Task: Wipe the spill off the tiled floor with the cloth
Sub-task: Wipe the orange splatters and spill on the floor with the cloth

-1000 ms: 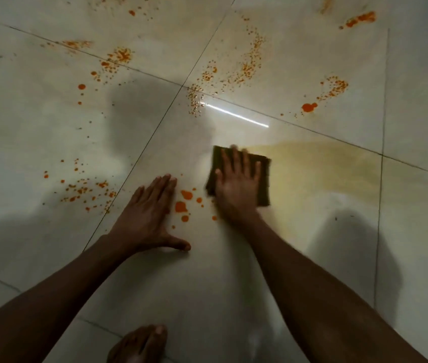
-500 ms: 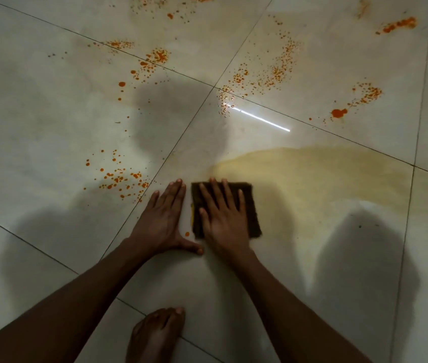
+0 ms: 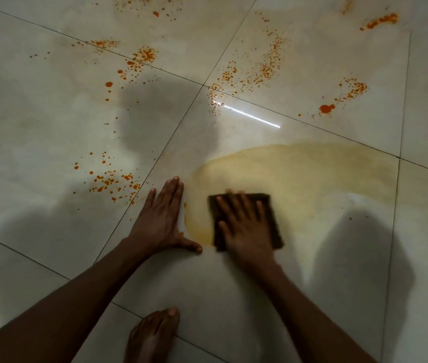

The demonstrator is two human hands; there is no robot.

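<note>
1. A dark brown, square, flat cloth (image 3: 247, 221) is seen lying on the pale glossy tiled floor (image 3: 37, 127), inside the near left end of a broad yellowish wet smear (image 3: 299, 174).
2. The right hand (image 3: 244, 231) is laid palm-down on the cloth with the fingers (image 3: 236, 208) spread and nearly straight; nothing is gripped, the cloth is only pinned against the tile. The hand is blurred, so finer detail of the fingertips cannot be told.
3. The left hand (image 3: 163, 218) is planted flat on bare tile just beside the cloth, on its left, fingers extended and close together, thumb out toward the cloth; nothing is held by it.
4. Orange droplets (image 3: 113, 179) are scattered left of the cloth beyond the left hand, and more orange spatter (image 3: 262, 66) lies well beyond the cloth on the far tiles.
5. A bare foot (image 3: 155, 336) is visible nearer than the cloth, at the bottom edge.
6. The cloth is judged to be light, thin and limp, probably damp, so it should slide easily on the wet glazed tile and may bunch if pushed from one edge.
7. Control is best kept by a flat palm over the cloth's middle, with fingers reaching its far edge.
8. Much of the spill is judged to be left unwiped.
</note>
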